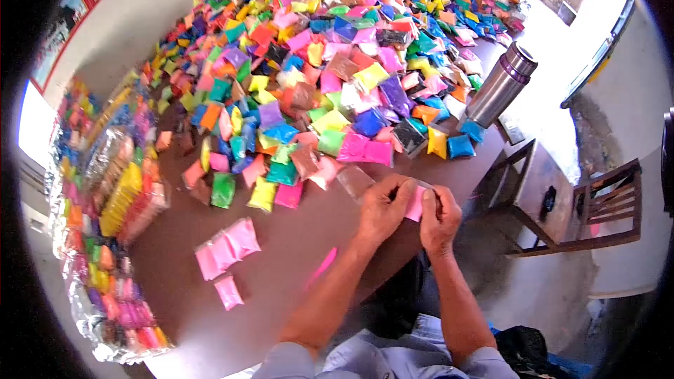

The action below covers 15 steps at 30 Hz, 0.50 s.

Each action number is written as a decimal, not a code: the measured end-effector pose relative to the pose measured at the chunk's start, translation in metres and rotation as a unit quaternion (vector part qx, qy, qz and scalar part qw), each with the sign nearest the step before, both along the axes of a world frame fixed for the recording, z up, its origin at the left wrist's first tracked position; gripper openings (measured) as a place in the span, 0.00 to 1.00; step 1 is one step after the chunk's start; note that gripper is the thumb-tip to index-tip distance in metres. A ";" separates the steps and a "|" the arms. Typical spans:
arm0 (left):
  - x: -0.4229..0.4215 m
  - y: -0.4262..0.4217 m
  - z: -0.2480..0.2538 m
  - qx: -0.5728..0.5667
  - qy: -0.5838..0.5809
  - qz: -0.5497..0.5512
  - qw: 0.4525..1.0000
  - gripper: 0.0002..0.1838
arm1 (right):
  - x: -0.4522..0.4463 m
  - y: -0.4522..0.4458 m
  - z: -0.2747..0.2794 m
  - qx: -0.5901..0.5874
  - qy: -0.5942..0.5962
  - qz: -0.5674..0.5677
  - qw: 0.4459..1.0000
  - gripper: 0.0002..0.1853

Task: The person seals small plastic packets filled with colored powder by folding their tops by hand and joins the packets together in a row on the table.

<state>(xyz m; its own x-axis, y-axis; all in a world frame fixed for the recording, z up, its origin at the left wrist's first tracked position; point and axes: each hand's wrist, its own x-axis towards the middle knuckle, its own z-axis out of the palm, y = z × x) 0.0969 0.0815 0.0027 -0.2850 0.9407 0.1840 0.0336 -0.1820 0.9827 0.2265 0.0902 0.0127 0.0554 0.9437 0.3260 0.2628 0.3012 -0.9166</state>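
Observation:
My left hand (382,209) and my right hand (441,221) are close together over the table's near edge, fingers closed. Between them they pinch a small light-pink packet (415,205), partly covered by the fingers. A clear, brownish-looking bit of plastic film (354,181) shows beside my left fingers; I cannot tell whether that hand holds it. Left of my forearms lie joined pink packets (228,247) and a single pink packet (228,292). A bright pink strip (322,267) lies by my left forearm.
A big heap of coloured packets (330,123) covers the far part of the brown table (281,305). Large clear bags of coloured packets (116,203) stand along the left edge. A steel flask (502,84) stands at right, with a wooden chair (604,203) beyond.

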 end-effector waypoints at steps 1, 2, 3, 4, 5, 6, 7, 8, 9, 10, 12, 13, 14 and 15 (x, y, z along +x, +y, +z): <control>0.000 -0.002 0.007 -0.007 0.020 0.008 1.000 0.09 | 0.000 0.003 -0.003 0.038 -0.028 -0.007 0.999 0.08; 0.000 -0.002 0.007 -0.018 0.017 0.005 1.000 0.10 | 0.000 0.004 -0.004 0.044 -0.031 -0.004 0.999 0.08; -0.001 -0.003 0.007 -0.028 0.013 0.001 1.000 0.10 | -0.001 0.005 -0.003 0.050 -0.035 -0.002 0.998 0.09; 0.000 -0.003 0.014 -0.031 0.025 0.001 0.999 0.10 | 0.000 0.006 -0.003 0.063 -0.044 -0.002 0.997 0.09; 0.002 -0.004 0.020 0.002 0.074 0.057 0.996 0.10 | -0.001 0.009 -0.004 0.058 -0.036 -0.003 0.998 0.09; 0.004 -0.009 0.025 0.034 0.120 0.111 0.986 0.11 | 0.000 0.010 -0.006 0.088 -0.049 -0.006 0.995 0.08; 0.003 -0.015 0.029 0.027 0.126 0.111 0.985 0.11 | -0.002 0.009 -0.003 0.117 -0.063 -0.009 0.991 0.08; 0.001 -0.021 0.033 0.056 0.141 0.126 0.980 0.11 | -0.002 0.004 0.002 0.059 -0.056 -0.001 0.997 0.06; 0.000 -0.029 0.038 0.086 0.156 0.138 0.974 0.13 | -0.002 0.004 0.000 0.053 -0.050 -0.004 0.997 0.06; 0.000 -0.046 0.054 0.035 0.151 0.155 0.976 0.12 | -0.001 0.006 -0.005 0.074 -0.060 -0.008 0.995 0.05; -0.011 -0.081 0.062 0.013 0.175 0.167 0.970 0.12 | -0.002 0.006 -0.003 0.108 -0.063 -0.007 0.992 0.06; -0.018 -0.101 0.064 -0.005 0.191 0.184 0.964 0.11 | -0.001 0.004 -0.002 0.102 -0.058 -0.011 0.993 0.06; -0.028 -0.120 0.060 -0.027 0.217 0.198 0.955 0.10 | 0.000 0.003 0.000 0.078 -0.067 0.004 0.995 0.07; -0.039 -0.139 0.056 -0.048 0.244 0.212 0.945 0.09 | 0.001 0.003 0.001 0.053 -0.075 0.019 0.996 0.08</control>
